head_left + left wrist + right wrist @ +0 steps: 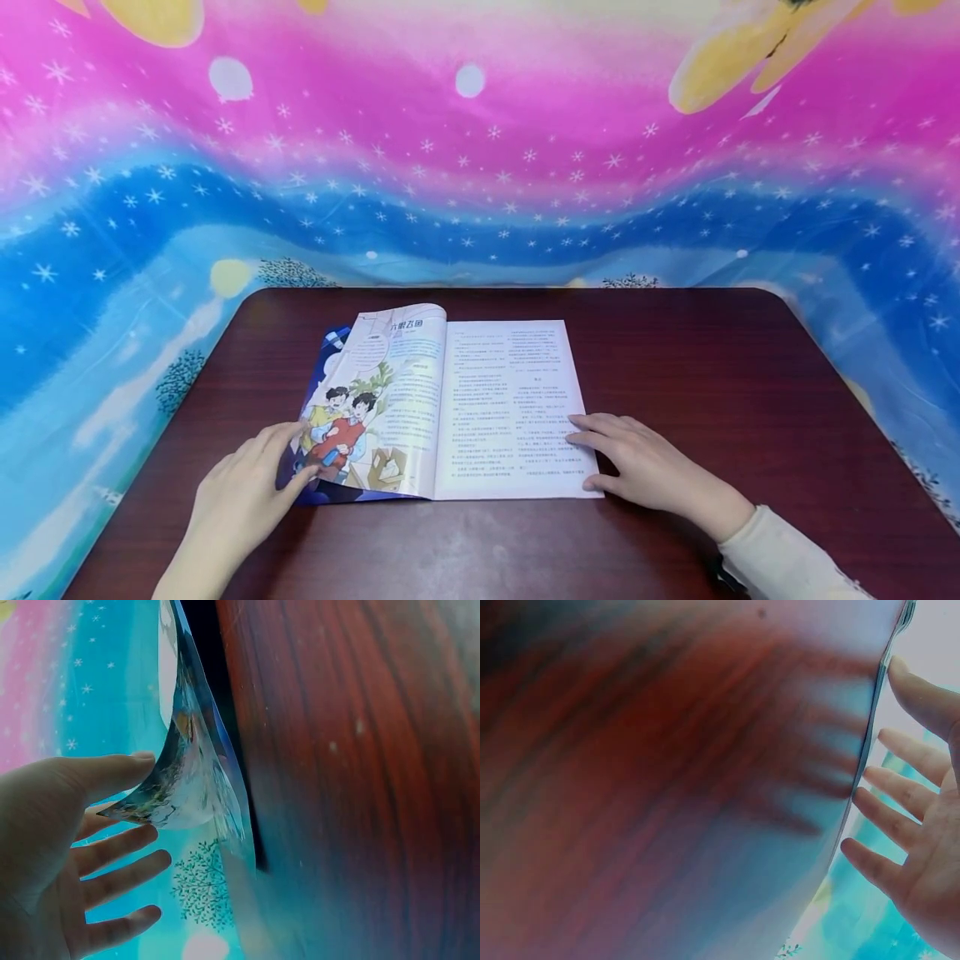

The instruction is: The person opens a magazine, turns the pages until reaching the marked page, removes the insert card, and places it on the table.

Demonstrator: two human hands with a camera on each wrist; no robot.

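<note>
An open magazine [510,417] lies on the table, its left page [405,400] bowed upward and printed with two cartoon children. At that page's lower left corner is my left hand [240,492]. In the left wrist view, the lifted page corner [161,799] sits between thumb and index finger of the left hand [67,840], the other fingers spread behind it. My right hand [652,462] rests with relaxed fingers on the right page's outer edge. Seen in the right wrist view, the right hand [922,817] has its fingertips along the edge of the pages [866,742].
The dark brown table [712,375] extends around the magazine. A dark blue cover [352,496] shows beneath the left page. Behind the table hangs a pink and blue cloth [420,183] with snowflakes. A light sleeve [787,554] covers the right forearm.
</note>
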